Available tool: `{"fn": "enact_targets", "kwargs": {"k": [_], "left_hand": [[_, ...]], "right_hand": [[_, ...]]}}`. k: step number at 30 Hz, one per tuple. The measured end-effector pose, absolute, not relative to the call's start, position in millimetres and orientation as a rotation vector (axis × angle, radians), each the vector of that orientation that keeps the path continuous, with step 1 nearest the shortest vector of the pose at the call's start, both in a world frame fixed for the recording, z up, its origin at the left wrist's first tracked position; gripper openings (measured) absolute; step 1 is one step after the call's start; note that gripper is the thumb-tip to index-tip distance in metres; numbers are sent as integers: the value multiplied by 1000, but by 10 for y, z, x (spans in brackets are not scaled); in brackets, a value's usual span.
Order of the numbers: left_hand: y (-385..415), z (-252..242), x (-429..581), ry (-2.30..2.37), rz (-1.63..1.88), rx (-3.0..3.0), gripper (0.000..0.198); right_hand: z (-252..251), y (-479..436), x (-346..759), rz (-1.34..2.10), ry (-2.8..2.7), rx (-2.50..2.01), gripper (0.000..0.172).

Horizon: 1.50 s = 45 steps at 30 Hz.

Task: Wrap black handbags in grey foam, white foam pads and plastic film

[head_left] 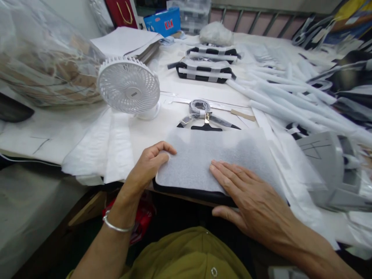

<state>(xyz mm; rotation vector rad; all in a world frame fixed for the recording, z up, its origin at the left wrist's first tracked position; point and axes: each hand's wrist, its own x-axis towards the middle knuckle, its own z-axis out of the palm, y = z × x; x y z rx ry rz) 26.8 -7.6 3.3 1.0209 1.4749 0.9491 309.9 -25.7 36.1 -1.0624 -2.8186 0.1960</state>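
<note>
A thin, translucent white sheet [192,155] covers a flat dark piece whose black edge [192,192] shows along the table's front. At the sheet's left edge, my left hand [152,161] has its thumb and index finger bent close around the border, pinching it. My right hand [241,188] lies flat on the sheet, fingers stretched out together and thumb apart below the black edge. Beyond the sheet, a black tab with a gold clasp [207,118] sticks out, and a wrapped coiled strap [199,106] rests just behind it.
A white fan [129,85] stands at the left, near white wrapping strips [101,147]. Wrapped black handles [205,71] lie farther back. Long white wrapped strips [290,97] and a grey tape dispenser [325,166] fill the right. A large plastic bag [43,58] sits far left.
</note>
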Motion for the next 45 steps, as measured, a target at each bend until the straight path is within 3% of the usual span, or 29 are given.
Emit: {"fn": "enact_targets", "kwargs": {"k": [5,13,22,30,34,38,42,45], "left_hand": [[-76,-28,225,1495,940,1082,10],[-102,111,335,1701,750,1471,13],[-40,103,277,1592,744,1376,25],[-65,158,351,1896,460,2218,22],[-50,360,342,1565,524,2788,33],[-133,582,463,1029,311,2830,25],[-319,676,731,1152,51,2672,15],[-439,677,911,1294,-15,2733,23]], "right_hand": [[384,-230,3118,264,-2799,-1028,74],[347,-245,3112,295,-2803,-1081,71],[327,-254,3179,220,-2709,-1090,63],[294,-249,3158,148,-2722,-1138,68],[269,-265,3158,111,-2719,-1125,71],[227,-309,3184,90,-2715,-1139,77],[191,-354,3200,100,-2702,-1156,80],[186,-373,3198,117,-2689,-1147,79]]}}
